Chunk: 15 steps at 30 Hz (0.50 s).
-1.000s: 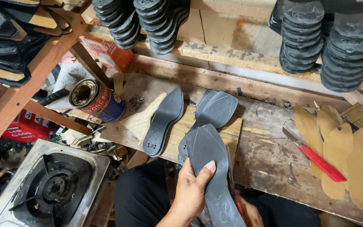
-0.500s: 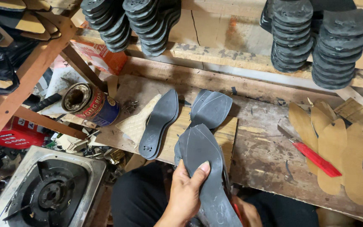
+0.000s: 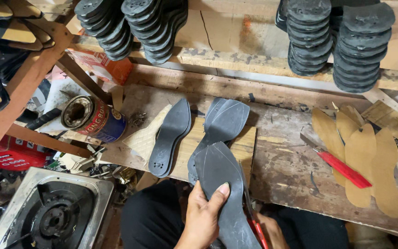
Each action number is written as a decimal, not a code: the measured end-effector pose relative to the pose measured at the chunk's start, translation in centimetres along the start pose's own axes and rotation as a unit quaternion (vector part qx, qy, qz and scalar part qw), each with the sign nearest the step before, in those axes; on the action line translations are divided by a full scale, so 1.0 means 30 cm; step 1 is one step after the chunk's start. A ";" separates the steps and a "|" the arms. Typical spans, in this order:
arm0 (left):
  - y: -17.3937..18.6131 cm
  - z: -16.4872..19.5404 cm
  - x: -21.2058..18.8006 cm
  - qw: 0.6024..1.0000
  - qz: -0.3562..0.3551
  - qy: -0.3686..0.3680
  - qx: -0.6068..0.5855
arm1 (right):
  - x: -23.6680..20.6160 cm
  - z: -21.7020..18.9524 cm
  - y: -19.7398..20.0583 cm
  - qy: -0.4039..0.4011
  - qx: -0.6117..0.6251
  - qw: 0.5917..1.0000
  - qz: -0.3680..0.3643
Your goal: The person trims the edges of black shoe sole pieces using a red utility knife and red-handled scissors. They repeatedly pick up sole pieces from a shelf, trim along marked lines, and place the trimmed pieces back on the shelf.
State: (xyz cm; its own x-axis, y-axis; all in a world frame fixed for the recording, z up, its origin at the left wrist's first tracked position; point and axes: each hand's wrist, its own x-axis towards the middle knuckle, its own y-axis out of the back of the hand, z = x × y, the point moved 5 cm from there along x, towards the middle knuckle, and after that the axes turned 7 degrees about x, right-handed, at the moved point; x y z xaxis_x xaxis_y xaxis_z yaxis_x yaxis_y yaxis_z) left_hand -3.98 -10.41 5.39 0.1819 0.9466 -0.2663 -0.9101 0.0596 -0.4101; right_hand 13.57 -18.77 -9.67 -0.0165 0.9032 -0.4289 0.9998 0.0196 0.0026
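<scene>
- The left hand (image 3: 203, 216) is closed around a dark grey rubber shoe sole (image 3: 222, 193), thumb on top and the other fingers under it.
- The sole sits low in the middle of the view, just over the person's lap, with its toe end pointing up toward the workbench (image 3: 282, 133).
- The right hand (image 3: 270, 233) peeks out under the sole. It touches something red and thin (image 3: 258, 230), but I cannot tell if it grips it.
- The sole looks thin, flat and light. It seems bendy, not hard, and it should not break if it falls.
- Its top looks smooth and a bit dusty, with faint lines drawn on it. The narrow middle looks like a good place to hold it.
- Right behind it, a second grey sole (image 3: 224, 122) lies on a wooden board (image 3: 247, 145), touching the held one's tip.
- A black insole-shaped sole (image 3: 171, 136) lies just beside that, to the left.
- Low on the left sits a gas stove (image 3: 51, 212).
- A round glue tin (image 3: 93, 117) lies tipped near the left of the bench.
- On the right lie tan insoles (image 3: 360, 157) and a red-handled knife (image 3: 339, 166).
- The bench is old, scratched and stained wood.
- Farther back, stacks of black heel pieces (image 3: 337, 41) hang at the shelf.
</scene>
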 end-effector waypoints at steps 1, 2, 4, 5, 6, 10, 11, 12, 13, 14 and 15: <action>0.000 0.002 0.000 1.000 -0.004 -0.002 0.000 | -0.004 0.004 0.007 -0.013 -0.039 0.999 0.014; 0.000 0.001 -0.001 1.000 -0.005 0.005 -0.015 | -0.008 0.011 0.015 -0.026 -0.077 0.996 0.027; -0.002 0.002 -0.002 0.999 -0.009 0.020 -0.044 | -0.010 0.007 0.011 0.020 -0.044 0.999 0.003; -0.003 0.006 -0.004 0.999 -0.012 0.020 -0.048 | -0.009 0.007 0.012 0.044 -0.027 0.999 -0.009; -0.007 0.011 -0.005 0.998 -0.014 0.022 -0.052 | -0.007 0.009 0.015 0.067 -0.010 0.998 -0.020; -0.015 0.039 -0.009 0.998 -0.025 0.040 -0.045 | 0.009 0.021 0.031 0.130 -0.017 0.990 -0.046; -0.012 0.052 -0.004 0.999 -0.015 0.035 -0.027 | 0.013 0.018 0.031 0.138 -0.037 0.989 -0.047; -0.008 0.065 0.001 1.000 -0.005 0.030 -0.009 | 0.015 0.013 0.033 0.147 -0.058 0.986 -0.048; -0.002 0.079 0.009 1.000 0.003 0.024 0.009 | 0.018 0.008 0.031 0.156 -0.079 0.983 -0.049; -0.003 0.095 0.017 1.000 0.000 0.008 0.021 | 0.018 0.005 0.032 0.164 -0.099 0.980 -0.049; 0.000 0.112 0.025 0.999 -0.003 -0.008 0.033 | 0.016 -0.005 0.030 0.192 -0.109 0.974 -0.046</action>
State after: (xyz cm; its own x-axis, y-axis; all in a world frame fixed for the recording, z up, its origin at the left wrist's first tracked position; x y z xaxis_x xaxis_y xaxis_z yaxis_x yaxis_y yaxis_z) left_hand -5.11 -8.64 8.11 0.1826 0.9510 -0.2496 -0.9313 0.0859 -0.3540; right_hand 14.46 -18.25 -9.74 -0.1516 0.9862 -0.0667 0.9683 0.1617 0.1905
